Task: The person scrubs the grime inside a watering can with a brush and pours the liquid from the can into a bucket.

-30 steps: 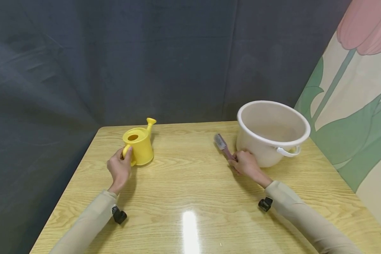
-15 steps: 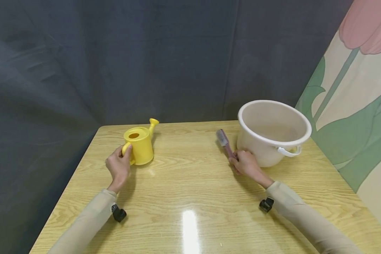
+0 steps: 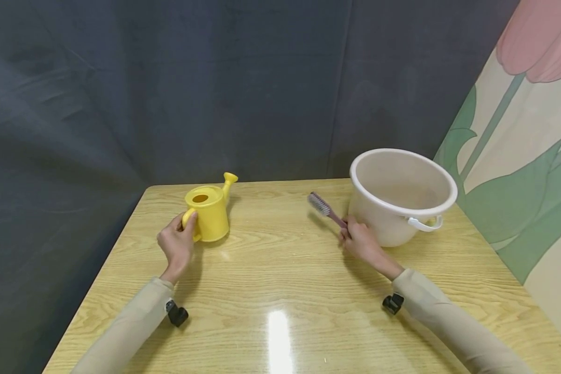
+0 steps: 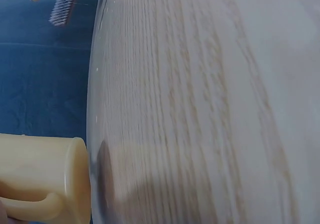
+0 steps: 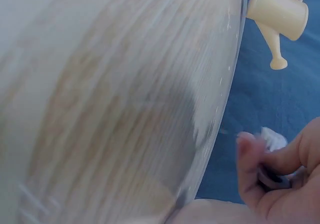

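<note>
In the head view my left hand (image 3: 176, 245) grips the handle of a yellow watering can (image 3: 213, 221). The can is upright, its spout pointing to the back right. My right hand (image 3: 363, 243) holds a purple-handled brush (image 3: 320, 205) by the handle end, with the grey bristle head slanting to the back left above the table. Both the can (image 4: 37, 159) and the brush (image 4: 63, 8) appear in the left wrist view. From the right wrist, the right hand's fingers (image 5: 246, 156) curl round the handle, and most of the brush is hidden.
A large cream bucket (image 3: 378, 223) with a white handle (image 3: 423, 224) stands right beside my right hand. Beneath everything is a wood-grain table (image 3: 262, 259). A dark curtain (image 3: 243, 93) hangs behind it, and a wall with a painted tulip (image 3: 509, 176) borders the right.
The brush head first tipped toward the back, then swung left, while my right hand stayed by the bucket. The watering can shifted slightly right in my left hand.
</note>
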Tool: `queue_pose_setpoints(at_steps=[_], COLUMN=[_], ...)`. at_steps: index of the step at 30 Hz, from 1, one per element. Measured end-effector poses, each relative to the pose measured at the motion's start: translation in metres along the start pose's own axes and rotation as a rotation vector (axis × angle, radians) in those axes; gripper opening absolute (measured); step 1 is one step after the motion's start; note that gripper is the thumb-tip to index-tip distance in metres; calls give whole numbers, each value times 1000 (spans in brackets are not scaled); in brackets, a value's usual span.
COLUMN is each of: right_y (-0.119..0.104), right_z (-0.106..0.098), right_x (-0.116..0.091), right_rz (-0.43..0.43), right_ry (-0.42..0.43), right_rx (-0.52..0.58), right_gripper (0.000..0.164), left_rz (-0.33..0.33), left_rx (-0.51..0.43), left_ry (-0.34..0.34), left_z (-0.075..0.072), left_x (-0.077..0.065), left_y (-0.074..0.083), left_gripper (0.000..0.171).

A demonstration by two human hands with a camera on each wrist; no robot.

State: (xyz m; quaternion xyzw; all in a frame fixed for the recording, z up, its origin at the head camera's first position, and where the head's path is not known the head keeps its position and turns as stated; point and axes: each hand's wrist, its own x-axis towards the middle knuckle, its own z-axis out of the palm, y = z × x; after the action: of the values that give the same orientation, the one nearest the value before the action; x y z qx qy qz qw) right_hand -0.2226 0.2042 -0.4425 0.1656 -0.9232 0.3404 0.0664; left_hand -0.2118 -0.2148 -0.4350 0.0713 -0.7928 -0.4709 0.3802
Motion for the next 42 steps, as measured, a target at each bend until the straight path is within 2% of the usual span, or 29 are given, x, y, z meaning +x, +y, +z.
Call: queue_pose_setpoints(at_steps=[2,7,10,19,30,37,42], right_y=[0,-3,-5,-5,-8,-11,-13], right_z=[0,0,0,2,1,0,-1], right_x=[0,1,2,1,3,2,2], right_rz=[-29,-39,-43,-88,-94,-101,-113], right_ry=[39,111,133,140,144,141,158], right_rx=[-29,-74,-91,-82,-91,-103,-106], right_gripper=[16,5,9,13,14,13,13], left_rz=[-7,-13,-13,-11,7,34,21], left_rx=[-11,-32,-48,-73,-121,-116,-146], left_ry=[-3,-17,-28,-42,-89,-111,-125], left_z=[1,4,7,14,24,29,33], left_x=[0,-1,-1,-2,-6,-8,-10], left_y=[1,4,7,11,17,22,25], left_gripper=[25,28,29,25,26,26,27])
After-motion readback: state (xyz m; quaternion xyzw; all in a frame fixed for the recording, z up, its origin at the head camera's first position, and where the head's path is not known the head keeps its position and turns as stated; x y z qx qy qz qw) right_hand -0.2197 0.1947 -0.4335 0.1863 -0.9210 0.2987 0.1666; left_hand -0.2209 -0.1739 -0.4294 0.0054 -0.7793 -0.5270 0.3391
